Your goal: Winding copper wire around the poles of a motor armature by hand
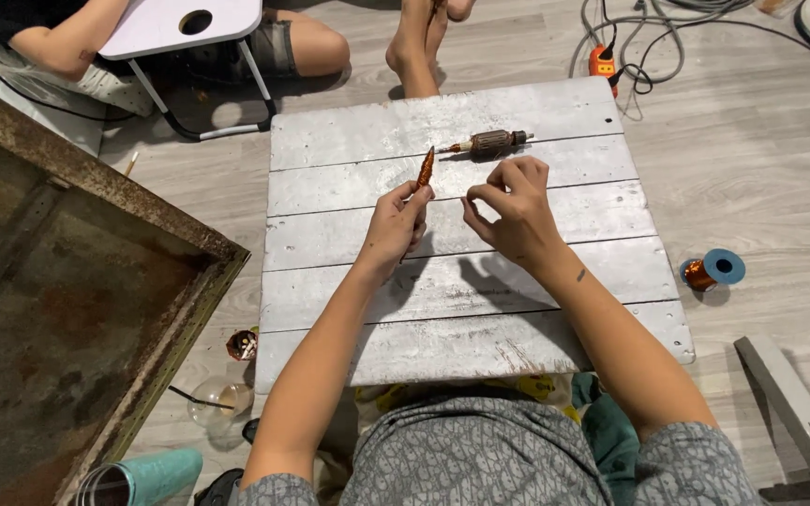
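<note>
Left hand (394, 225) pinches lower end of copper wire bundle (425, 169) between thumb and fingertips; bundle rises tilted above knuckles, over far-middle of white plank table (442, 300). Right hand (510, 214) just beside, fingers curled, thumb and forefinger pressed together; whether wire strand is held between them, cannot tell. Motor armature (491, 142) lies near table's far edge, beyond right hand. Grey wood-look floor; copper wire spool (712, 271) off right edge; rusty metal tray (67, 309) off left edge; another person's legs past far edge

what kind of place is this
Probably a home floor workspace used for motor repair. A low white plank table sits on wood-look flooring, a motor armature lies on it, and a copper wire spool rests on the floor. The left hand holds a copper coil.
</note>
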